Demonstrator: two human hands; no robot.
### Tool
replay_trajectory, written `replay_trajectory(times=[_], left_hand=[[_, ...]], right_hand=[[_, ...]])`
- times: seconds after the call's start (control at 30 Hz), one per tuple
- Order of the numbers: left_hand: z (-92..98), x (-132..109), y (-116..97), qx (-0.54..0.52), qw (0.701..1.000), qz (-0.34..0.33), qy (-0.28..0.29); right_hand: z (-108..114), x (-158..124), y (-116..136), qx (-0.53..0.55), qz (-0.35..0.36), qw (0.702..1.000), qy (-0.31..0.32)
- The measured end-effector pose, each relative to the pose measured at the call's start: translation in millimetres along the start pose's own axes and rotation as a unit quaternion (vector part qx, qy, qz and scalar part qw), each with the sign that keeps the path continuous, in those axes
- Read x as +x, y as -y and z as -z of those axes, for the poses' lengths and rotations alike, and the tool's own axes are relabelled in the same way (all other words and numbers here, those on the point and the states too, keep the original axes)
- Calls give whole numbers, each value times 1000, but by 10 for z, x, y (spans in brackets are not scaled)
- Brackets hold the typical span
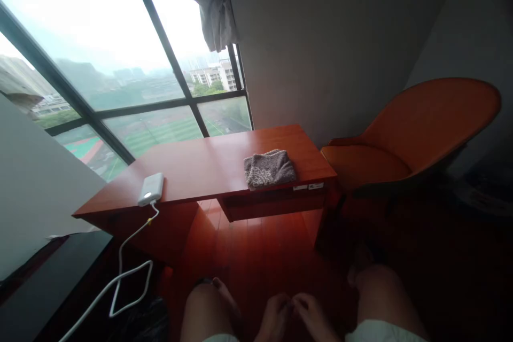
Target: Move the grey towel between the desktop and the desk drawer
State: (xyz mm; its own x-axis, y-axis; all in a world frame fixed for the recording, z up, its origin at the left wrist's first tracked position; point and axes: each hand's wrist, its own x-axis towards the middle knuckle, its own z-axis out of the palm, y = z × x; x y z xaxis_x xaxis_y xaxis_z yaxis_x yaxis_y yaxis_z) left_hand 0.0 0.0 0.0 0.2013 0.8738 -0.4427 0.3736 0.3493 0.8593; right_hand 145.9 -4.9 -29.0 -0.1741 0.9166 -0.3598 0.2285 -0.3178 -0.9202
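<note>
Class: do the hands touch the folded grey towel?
Apart. Head view: left hand and right hand lie between the knees, far below the folded grey towel.

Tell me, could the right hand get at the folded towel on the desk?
Probably, with a lean forward. The right hand rests low between the knees, touching the left hand. The towel lies at the near edge of the desk, with only bare floor between.

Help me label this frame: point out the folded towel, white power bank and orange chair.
folded towel (269,169), head view, middle of its top
white power bank (150,189), head view, top face
orange chair (433,112), head view, backrest
</note>
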Motion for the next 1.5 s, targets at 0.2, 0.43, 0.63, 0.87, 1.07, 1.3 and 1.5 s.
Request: replay_trajectory(times=[0.2, 0.43, 0.63, 0.87, 1.07, 1.3, 1.5], left_hand=[[2, 9, -53, 24, 999, 22, -3], [32, -35, -109, 42, 999, 26, -6], [65, -51, -152, 57, 998, 32, -1], [93, -62, -161, 64, 997, 37, 19], [125, -162, -149, 68, 996, 46, 20], [122, -246, -169, 70, 996, 55, 9], [124, -261, -195, 77, 995, 61, -1]], right_hand=[[-3, -14, 33, -17, 12, 1000, 5], [19, -74, 149, -27, 5, 1000, 7], [32, -91, 203, -31, 1, 1000, 3], [25, -82, 161, -35, -3, 999, 13], [-2, -87, 148, -52, -1, 999, 6], [-16, -110, 150, -46, 2, 999, 8], [-20, -128, 186, -68, 9, 997, 24]])
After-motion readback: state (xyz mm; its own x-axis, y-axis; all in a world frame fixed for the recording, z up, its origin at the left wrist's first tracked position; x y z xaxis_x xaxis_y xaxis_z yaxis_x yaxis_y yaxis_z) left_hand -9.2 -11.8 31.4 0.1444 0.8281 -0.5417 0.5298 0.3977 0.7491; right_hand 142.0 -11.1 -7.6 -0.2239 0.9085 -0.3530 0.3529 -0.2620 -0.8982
